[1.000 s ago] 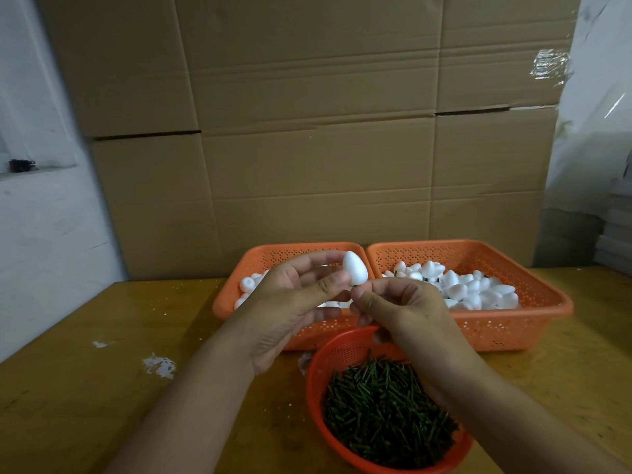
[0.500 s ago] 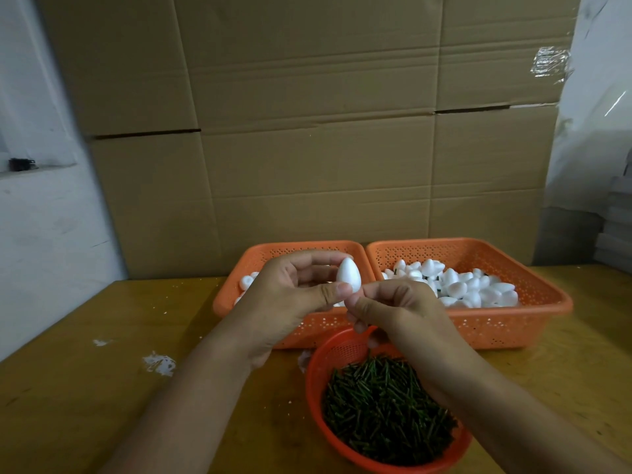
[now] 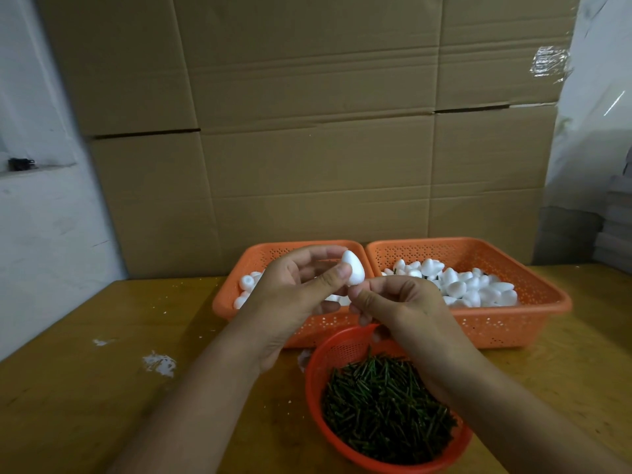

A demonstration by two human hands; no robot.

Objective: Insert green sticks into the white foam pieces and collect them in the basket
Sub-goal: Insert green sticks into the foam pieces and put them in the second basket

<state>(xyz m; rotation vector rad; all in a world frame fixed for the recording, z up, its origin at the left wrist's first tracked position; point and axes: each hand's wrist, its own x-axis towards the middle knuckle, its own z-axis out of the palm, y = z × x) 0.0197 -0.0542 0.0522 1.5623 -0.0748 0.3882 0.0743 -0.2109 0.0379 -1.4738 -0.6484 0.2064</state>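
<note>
Foam piece (image 3: 354, 271) pinched, hands (image 3: 297, 289) seemingly meeting

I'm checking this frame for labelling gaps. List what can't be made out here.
- Green stick: head view, hidden by the right hand's curled fingers under the foam piece; whether one is held or inserted cannot be told.
- Left basket contents: mostly covered by the left hand.
- Round basket: its near rim is cut off by the bottom edge.

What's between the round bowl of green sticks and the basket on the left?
In the head view, mostly the two hands: the left hand holding a white foam piece, the right hand pinching beneath it. Under them shows a strip of wooden table.
</note>
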